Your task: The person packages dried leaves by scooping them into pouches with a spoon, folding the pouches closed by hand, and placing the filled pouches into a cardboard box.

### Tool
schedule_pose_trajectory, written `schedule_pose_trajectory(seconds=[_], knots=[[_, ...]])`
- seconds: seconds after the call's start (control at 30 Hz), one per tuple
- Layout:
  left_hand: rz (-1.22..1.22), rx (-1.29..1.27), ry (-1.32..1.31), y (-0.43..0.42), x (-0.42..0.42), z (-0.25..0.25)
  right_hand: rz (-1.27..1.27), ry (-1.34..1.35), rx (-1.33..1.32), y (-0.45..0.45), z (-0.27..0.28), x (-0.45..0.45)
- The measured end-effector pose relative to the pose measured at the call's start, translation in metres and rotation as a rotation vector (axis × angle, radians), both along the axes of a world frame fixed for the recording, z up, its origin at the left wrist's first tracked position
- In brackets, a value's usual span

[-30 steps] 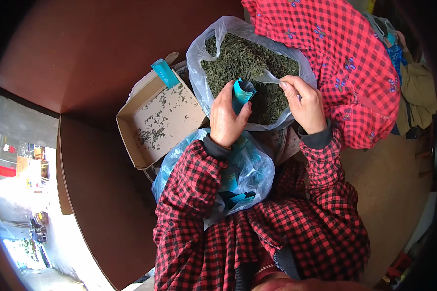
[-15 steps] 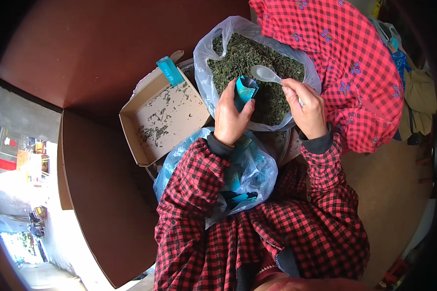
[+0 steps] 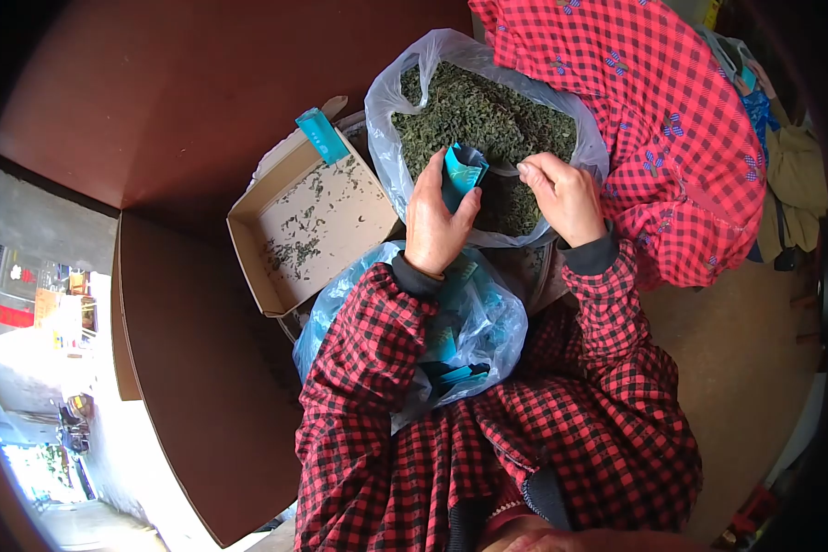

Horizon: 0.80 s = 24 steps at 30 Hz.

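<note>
My left hand (image 3: 435,228) is wrapped around a small teal packet (image 3: 460,184), held upright with its open mouth at the top. Pinched in my right hand (image 3: 569,204) is a pale spoon (image 3: 504,170), seen only in part beside the packet; where its bowl ends is hard to make out. Both hands are over a clear plastic bag (image 3: 380,124) full of dried green leaves (image 3: 474,106). Below my left wrist, a bluish plastic bag (image 3: 497,322) holds several more teal packets (image 3: 460,375).
Left of the leaf bag, a shallow cardboard box (image 3: 247,253) has leaf crumbs on its bottom. Another teal packet (image 3: 322,136) lies across its upper edge. Red checked cloth (image 3: 672,156) borders the leaf bag on the right. A brown panel (image 3: 202,368) stands at the left.
My right hand has turned and the spoon has dropped from above the leaves to beside the packet, its bowl now largely out of sight. My left hand and the packet have barely moved.
</note>
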<state>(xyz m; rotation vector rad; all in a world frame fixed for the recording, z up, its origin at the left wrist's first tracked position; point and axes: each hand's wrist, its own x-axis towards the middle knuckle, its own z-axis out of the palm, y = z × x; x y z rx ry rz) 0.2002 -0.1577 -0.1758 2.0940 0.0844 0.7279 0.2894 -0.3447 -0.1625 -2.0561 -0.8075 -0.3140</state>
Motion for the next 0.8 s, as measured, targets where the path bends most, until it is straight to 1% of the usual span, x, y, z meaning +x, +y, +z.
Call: schedule_pose_trajectory(seconds=[0.2,0.37,0.63,0.73,0.8], knots=[[0.000,0.020,0.007,0.001,0.001,-0.004,-0.050,-0.125,0.081,-0.005,0.019,-0.007],[0.012,0.011,-0.013,-0.001,0.001,-0.005,0.001,-0.200,0.151,-0.004,0.034,-0.010],[0.016,-0.001,0.020,-0.001,-0.001,-0.002,0.096,-0.362,-0.063,-0.005,0.057,-0.023],[0.004,0.007,0.018,-0.002,0.000,-0.005,0.188,-0.452,-0.155,0.000,0.061,-0.021],[-0.001,0.005,0.014,-0.002,-0.001,-0.005,0.228,-0.465,-0.151,0.006,0.062,-0.019]])
